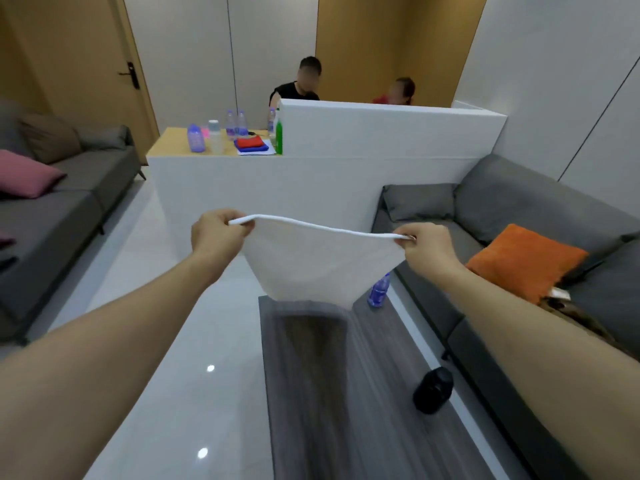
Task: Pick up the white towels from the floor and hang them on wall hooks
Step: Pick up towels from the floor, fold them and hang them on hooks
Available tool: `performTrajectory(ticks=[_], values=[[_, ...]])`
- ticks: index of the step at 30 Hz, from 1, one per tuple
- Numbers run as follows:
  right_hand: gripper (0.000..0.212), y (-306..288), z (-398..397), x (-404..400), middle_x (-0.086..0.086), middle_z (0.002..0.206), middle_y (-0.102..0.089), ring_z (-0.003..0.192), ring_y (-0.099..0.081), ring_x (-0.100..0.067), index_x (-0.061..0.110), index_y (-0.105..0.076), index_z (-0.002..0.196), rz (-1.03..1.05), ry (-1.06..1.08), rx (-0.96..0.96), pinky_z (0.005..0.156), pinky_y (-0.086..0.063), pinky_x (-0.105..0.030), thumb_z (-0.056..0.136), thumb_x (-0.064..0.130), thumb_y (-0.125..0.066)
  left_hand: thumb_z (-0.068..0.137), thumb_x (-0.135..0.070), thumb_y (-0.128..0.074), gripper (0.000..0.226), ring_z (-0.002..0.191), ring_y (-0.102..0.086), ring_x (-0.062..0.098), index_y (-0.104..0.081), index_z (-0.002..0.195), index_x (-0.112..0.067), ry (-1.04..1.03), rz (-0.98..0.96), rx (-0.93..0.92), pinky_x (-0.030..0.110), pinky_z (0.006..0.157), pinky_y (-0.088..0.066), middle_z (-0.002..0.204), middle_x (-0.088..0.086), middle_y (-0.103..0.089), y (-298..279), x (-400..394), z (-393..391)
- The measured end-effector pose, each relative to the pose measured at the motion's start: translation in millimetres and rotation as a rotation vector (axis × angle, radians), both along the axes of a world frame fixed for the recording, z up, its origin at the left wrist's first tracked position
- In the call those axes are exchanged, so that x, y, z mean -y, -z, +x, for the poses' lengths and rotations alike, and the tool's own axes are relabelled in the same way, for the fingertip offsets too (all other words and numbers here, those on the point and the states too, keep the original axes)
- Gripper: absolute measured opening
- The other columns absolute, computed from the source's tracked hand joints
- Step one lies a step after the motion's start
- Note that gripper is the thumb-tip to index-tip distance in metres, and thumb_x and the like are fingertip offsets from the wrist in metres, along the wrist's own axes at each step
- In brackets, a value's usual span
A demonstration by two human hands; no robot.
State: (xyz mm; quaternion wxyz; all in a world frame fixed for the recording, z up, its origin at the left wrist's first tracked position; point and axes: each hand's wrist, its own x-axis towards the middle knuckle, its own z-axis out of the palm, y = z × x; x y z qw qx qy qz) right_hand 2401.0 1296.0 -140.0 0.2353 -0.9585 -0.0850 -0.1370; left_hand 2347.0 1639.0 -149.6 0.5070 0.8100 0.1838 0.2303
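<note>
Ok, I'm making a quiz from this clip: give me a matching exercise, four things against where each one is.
Things:
1. white towel
2. orange cushion
3. pink cushion
4. black object

Places:
A. on the sofa at the left
B. on the grey low table
C. held up between both hands
D. on the sofa at the right

Pairs: 1-C, 2-D, 3-A, 4-B

- I see two bare forearms in my view, with no sleeve showing on either up to the frame edges.
- My left hand (216,233) wears nothing.
- My right hand (427,249) carries a small metallic ring near its fingertips.
</note>
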Motion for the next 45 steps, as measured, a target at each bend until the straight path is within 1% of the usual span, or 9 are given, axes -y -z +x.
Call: performTrajectory(ticks=[4, 10, 16, 23, 27, 30, 34, 38, 45], values=[[0.030, 66.4, -51.7, 56.5, -0.009, 0.082, -0.072, 0.079, -0.064, -0.027, 0.017, -0.077, 0.088, 0.016, -0.076, -0.126, 0.067, -0.048, -0.033, 0.083, -0.001, -0.054, 0.083, -0.028, -0.067, 0.014, 0.064, -0.058, 0.009, -0.070, 0.069, -0.031, -0.047, 0.078, -0.159, 0.023, 0.056, -0.044, 0.067, -0.010, -0.065, 61.5, 69.0, -83.0], [0.036, 178.2, -145.3, 147.7, -0.005, 0.107, -0.073, 0.098, -0.065, -0.027, 0.024, -0.076, 0.106, -0.020, -0.095, -0.408, 0.087, -0.053, -0.035, 0.087, 0.004, -0.052, 0.092, -0.025, -0.059, 0.018, 0.067, -0.061, 0.019, -0.075, 0.085, -0.029, 0.028, 0.202, -0.488, 0.024, 0.055, -0.045, 0.070, -0.004, -0.067, 151.2, 163.2, -204.4], [0.027, 260.8, -243.0, 226.6, -0.006, 0.106, -0.073, 0.096, -0.066, -0.027, 0.022, -0.075, 0.107, -0.075, -0.097, -0.583, 0.077, -0.050, -0.028, 0.088, 0.011, -0.058, 0.090, -0.023, -0.061, 0.019, 0.065, -0.060, 0.018, -0.075, 0.078, -0.027, 0.111, 0.216, -0.696, 0.024, 0.053, -0.043, 0.069, -0.001, -0.067, 223.2, 224.9, -293.8], [0.015, 313.4, -383.1, 287.5, -0.003, 0.088, -0.073, 0.084, -0.068, -0.020, 0.019, -0.076, 0.091, -0.153, -0.060, -0.817, 0.067, -0.045, -0.024, 0.088, 0.026, -0.064, 0.087, -0.027, -0.066, 0.012, 0.078, -0.062, 0.014, -0.074, 0.090, -0.018, 0.330, 0.196, -1.023, 0.026, 0.068, -0.051, 0.087, 0.002, -0.069, 282.9, 270.3, -423.3], [0.018, 314.5, -450.5, 308.0, 0.000, 0.077, -0.069, 0.071, -0.063, -0.012, 0.015, -0.075, 0.084, -0.210, -0.039, -0.850, 0.067, -0.055, -0.031, 0.087, 0.030, -0.066, 0.089, -0.031, -0.065, 0.020, 0.080, -0.061, 0.017, -0.072, 0.089, -0.013, 0.365, 0.170, -1.021, 0.025, 0.064, -0.046, 0.087, 0.004, -0.068, 291.1, 286.3, -486.5], [0.013, 313.5, -485.5, 318.9, 0.002, 0.075, -0.069, 0.071, -0.063, -0.012, 0.017, -0.075, 0.082, -0.201, -0.017, -0.839, 0.068, -0.055, -0.031, 0.087, 0.027, -0.068, 0.090, -0.034, -0.065, 0.024, 0.086, -0.062, 0.021, -0.071, 0.093, -0.011, 0.355, 0.154, -0.983, 0.031, 0.074, -0.050, 0.092, 0.006, -0.067, 292.6, 295.0, -516.5], [0.009, 310.9, -494.4, 325.0, 0.003, 0.078, -0.069, 0.074, -0.063, -0.013, 0.020, -0.075, 0.083, -0.149, 0.028, -0.807, 0.068, -0.053, -0.029, 0.088, 0.022, -0.068, 0.092, -0.035, -0.062, 0.023, 0.088, -0.061, 0.021, -0.072, 0.096, -0.015, 0.305, 0.195, -0.919, 0.032, 0.076, -0.050, 0.092, 0.004, -0.067, 288.2, 302.3, -521.8], [0.009, 301.1, -454.0, 316.7, 0.010, 0.071, -0.064, 0.069, -0.058, -0.007, 0.024, -0.072, 0.079, -0.092, 0.014, -0.737, 0.054, -0.041, -0.021, 0.087, 0.023, -0.070, 0.092, -0.035, -0.060, 0.021, 0.081, -0.060, 0.019, -0.072, 0.089, -0.017, 0.225, 0.233, -0.856, 0.031, 0.071, -0.050, 0.084, 0.001, -0.067, 285.2, 299.1, -489.3], [0.008, 313.4, -315.9, 285.6, -0.002, 0.084, -0.071, 0.078, -0.063, -0.020, 0.023, -0.073, 0.084, -0.075, 0.027, -0.698, 0.067, -0.050, -0.030, 0.088, 0.029, -0.069, 0.090, -0.033, -0.061, 0.021, 0.080, -0.061, 0.023, -0.072, 0.079, -0.018, 0.075, 0.187, -0.807, 0.030, 0.064, -0.044, 0.075, 0.001, -0.067, 292.0, 280.5, -370.5]])
